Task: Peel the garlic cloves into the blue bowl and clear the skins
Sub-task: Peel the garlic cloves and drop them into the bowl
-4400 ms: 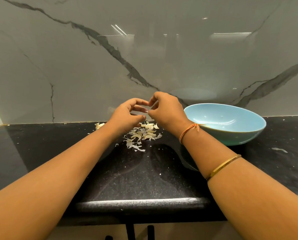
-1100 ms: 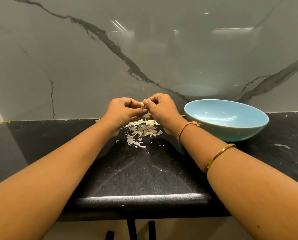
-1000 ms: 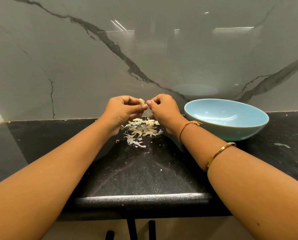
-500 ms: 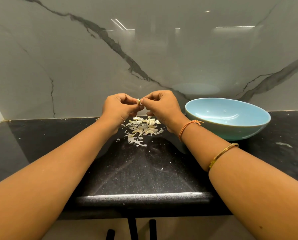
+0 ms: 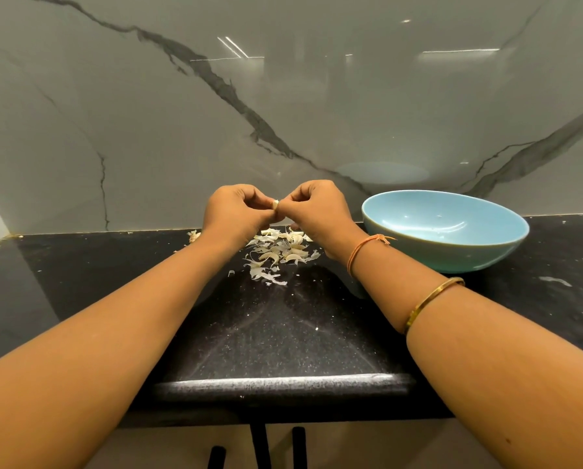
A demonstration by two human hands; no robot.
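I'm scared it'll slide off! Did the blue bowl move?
No. The bowl sits at the same spot below the wall's dark vein, right of the skins.

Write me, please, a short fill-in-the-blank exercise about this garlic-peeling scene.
1. The left hand and the right hand pinch one small pale ____ clove between them.
2. The pile of papery skins lies on the speckled ____ countertop.
3. The round glossy blue bowl stands to the ____ of that pile.
4. A thin ____ thread is tied round the right wrist.
Missing words: garlic; black; right; orange.
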